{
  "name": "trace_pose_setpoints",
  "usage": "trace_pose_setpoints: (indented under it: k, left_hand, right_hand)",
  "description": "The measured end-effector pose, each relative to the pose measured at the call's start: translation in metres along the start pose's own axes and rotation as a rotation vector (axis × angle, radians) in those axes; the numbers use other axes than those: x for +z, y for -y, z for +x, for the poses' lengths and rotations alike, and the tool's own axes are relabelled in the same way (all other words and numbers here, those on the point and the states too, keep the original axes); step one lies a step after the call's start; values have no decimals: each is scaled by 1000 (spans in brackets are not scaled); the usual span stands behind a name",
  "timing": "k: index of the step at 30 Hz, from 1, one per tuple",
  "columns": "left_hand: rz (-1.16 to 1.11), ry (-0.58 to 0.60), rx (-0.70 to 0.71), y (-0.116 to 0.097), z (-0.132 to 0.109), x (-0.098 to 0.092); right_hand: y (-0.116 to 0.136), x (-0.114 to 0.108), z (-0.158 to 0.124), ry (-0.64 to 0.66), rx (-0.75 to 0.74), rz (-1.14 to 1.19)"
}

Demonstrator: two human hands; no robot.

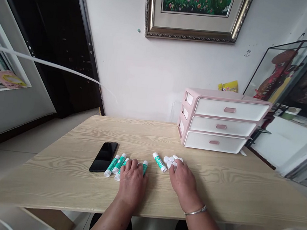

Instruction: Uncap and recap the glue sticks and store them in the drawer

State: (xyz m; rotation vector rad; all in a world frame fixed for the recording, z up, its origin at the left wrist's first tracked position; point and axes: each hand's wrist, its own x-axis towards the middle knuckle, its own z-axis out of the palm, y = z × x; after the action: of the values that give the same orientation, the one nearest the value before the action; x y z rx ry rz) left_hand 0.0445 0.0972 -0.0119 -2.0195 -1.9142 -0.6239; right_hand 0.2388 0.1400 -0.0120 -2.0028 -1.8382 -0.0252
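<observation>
My left hand [132,181] is over a group of green-and-white glue sticks [119,163] lying on the table, its fingers curled down on them and partly hiding several. One glue stick pokes out beside its index finger and thumb. My right hand [183,180] is at a small cluster of round white caps [169,160], with thumb and fingertips closed about a cap at the cluster's near right side. Between the hands, a single glue stick [159,162] lies slanted, just left of the caps. A silvery bracelet [195,210] circles my right wrist.
A black phone [104,157] lies left of the glue sticks on the wooden table [60,178]. A pink-and-white three-drawer box [221,126] stands at the back right, with a yellow packet [230,86] at its top. Behind is a wall with a framed picture [193,32].
</observation>
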Motion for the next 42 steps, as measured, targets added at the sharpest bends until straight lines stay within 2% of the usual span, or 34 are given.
trace_pose_setpoints:
  k: [8, 13, 16, 19, 22, 24, 27, 30, 34, 42]
  left_hand:
    - [-27, 17, 5, -5, 3, -1]
    - [-119, -17, -11, -7, -3, 3]
    - [-362, -82, -23, -4, -7, 7]
    - [-505, -94, -14, 2, -10, 8]
    - [-675, -10, -32, 5, -12, 4]
    - [-898, 118, -63, 5, -12, -1]
    - [-1163, 278, -95, 4, -10, -7]
    - [-1255, 327, -91, 4, -9, -8]
    - [-1282, 324, -58, 3, -9, -8]
    - [-1256, 308, -56, 1, -10, -7]
  right_hand:
    - [1, -3, 1, 49, 35, 80]
    - [0, -1, 2, 81, 20, 26]
    - [-5, 2, 2, 21, 19, 85]
    - [-6, 1, -2, -119, 11, 339]
    - [0, -4, -7, -185, -70, 719]
    - [7, -6, -11, -144, -176, 919]
    - [20, -6, -14, -53, -318, 1082]
    - [27, -3, -14, 4, -358, 1127]
    - [28, 2, -13, 45, -401, 1129]
    - [23, 4, -14, 31, -451, 1060]
